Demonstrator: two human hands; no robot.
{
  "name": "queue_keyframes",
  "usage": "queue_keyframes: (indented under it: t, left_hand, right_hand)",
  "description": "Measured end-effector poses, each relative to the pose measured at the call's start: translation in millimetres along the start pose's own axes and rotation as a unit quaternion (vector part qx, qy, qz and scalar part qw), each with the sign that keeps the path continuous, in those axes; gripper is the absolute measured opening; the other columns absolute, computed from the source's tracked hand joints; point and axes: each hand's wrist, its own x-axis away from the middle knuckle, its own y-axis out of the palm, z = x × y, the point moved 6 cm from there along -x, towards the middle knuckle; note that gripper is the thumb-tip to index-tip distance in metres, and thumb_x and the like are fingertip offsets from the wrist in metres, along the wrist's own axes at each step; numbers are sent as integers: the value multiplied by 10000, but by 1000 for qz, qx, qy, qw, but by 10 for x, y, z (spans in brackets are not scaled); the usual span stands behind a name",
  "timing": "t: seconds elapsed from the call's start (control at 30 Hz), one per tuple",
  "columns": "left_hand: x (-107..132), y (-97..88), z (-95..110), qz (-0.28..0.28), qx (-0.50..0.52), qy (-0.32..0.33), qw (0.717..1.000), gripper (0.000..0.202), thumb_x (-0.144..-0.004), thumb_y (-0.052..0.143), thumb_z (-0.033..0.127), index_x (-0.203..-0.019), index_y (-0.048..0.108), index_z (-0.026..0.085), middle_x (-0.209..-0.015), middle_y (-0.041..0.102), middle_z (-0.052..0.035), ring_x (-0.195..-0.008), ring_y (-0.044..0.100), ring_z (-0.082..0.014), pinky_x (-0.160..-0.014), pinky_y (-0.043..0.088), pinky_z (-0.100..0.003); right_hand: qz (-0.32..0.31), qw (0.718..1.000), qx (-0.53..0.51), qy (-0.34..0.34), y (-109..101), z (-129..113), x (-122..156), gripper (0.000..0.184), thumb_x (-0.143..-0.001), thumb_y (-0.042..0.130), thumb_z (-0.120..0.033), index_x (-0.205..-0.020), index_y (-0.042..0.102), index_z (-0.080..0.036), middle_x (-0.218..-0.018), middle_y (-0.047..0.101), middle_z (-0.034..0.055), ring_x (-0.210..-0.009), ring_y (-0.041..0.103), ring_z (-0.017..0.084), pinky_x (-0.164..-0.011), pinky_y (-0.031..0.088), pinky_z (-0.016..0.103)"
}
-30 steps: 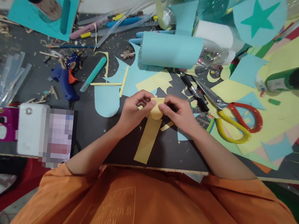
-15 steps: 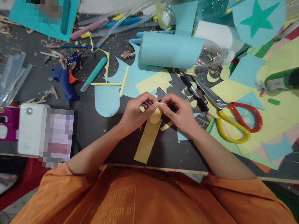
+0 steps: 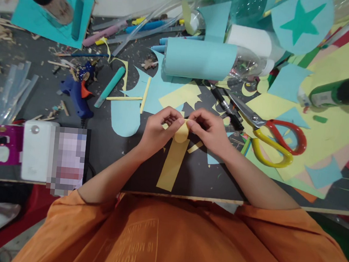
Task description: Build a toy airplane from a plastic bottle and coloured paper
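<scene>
Yellow paper strip [image 3: 172,161], rounded top

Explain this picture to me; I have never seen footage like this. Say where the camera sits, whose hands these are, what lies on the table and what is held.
There is no machine here: a person works with bare hands. The one camera sits on that person's head and looks down, so the orange shirt fills the bottom. The left hand and right hand meet over the dark table and pinch a small yellow paper piece between them. A yellow strip lies just beneath it. Around lie paper offcuts, scissors to the right, a black pen, a blue glue gun to the left, and a bottle wrapped in light blue paper farther back.
</scene>
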Motion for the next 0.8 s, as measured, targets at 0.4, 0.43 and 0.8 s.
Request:
queue_keyframes:
  t: [0.4,0.43,0.8]
  left_hand:
    - [8,20,-40,1,-18,-10,1000,120,-747,602,292,-722,558,183,-652,555,23,-593,491,-78,-589,424,-201]
    - [8,22,-38,-1,-30,-2,1000,118,-757,593,284,-710,557,183,-642,554,23,-584,485,-77,-589,420,-202]
    - [18,20,-1,-16,-27,18,999,132,-785,578,285,-705,550,184,-636,549,20,-581,489,-81,-577,423,-203]
  right_hand:
    - [-9,1000,0,2,11,23,-4,165,-827,551,-332,-736,515,-198,-632,497,-37,-570,444,88,-546,347,237]
    - [-10,1000,4,-4,11,12,-3,162,-825,553,-325,-733,512,-198,-631,500,-37,-569,441,88,-544,345,236]
    - [-15,999,25,-26,14,-25,-4,158,-834,531,-308,-723,500,-200,-626,497,-38,-556,419,83,-543,339,234]
